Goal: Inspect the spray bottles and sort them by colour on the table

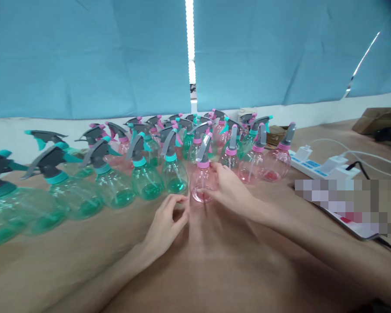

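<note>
My right hand [231, 189] is wrapped around the right side of a clear pink spray bottle [198, 177] with a grey and pink trigger head. The bottle stands upright on the table, thumb across its front and fingertips partly hidden behind it. Just left of it, my left hand [166, 221] rests low over the table, fingers curved, with a small gap between thumb and forefinger and nothing held. Nearest to that hand is a green spray bottle [175, 178] with a turquoise collar, not touched.
More green spray bottles [115, 187] line the left, and pink ones [251, 163] stand to the right, with several behind. A white power strip [313, 167] with plugs, a phone-like device [361, 230] and a cardboard box [378, 124] lie on the right. A blue curtain [84, 56] hangs behind.
</note>
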{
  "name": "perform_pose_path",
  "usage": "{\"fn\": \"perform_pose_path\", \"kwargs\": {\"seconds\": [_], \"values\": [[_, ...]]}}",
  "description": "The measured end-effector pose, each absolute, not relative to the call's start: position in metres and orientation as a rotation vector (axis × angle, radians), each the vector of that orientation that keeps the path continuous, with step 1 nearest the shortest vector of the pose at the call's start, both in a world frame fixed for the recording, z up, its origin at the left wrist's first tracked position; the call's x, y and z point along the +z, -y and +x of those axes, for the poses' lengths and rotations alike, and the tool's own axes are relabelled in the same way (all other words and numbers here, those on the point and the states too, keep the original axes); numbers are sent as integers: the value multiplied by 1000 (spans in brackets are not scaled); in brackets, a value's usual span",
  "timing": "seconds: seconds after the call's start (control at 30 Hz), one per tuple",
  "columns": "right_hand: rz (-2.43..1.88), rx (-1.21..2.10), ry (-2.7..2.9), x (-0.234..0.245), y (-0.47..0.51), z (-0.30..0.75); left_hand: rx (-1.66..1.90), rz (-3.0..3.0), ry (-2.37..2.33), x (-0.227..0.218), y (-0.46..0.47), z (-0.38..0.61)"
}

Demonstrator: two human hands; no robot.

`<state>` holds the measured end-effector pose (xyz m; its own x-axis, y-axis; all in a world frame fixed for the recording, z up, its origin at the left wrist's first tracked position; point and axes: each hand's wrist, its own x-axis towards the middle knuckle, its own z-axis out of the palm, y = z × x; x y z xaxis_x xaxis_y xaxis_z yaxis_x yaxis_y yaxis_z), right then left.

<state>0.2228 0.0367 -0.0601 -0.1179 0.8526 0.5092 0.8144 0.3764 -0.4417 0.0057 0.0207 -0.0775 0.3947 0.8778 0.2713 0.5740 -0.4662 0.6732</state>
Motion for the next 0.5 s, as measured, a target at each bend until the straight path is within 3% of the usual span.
{"fn": "perform_pose_path", "kwargs": {"seconds": [0.5], "values": [[-1670, -104, 1952, -41, -55, 216, 707, 2301, -1172, -72, -16, 9]]}}
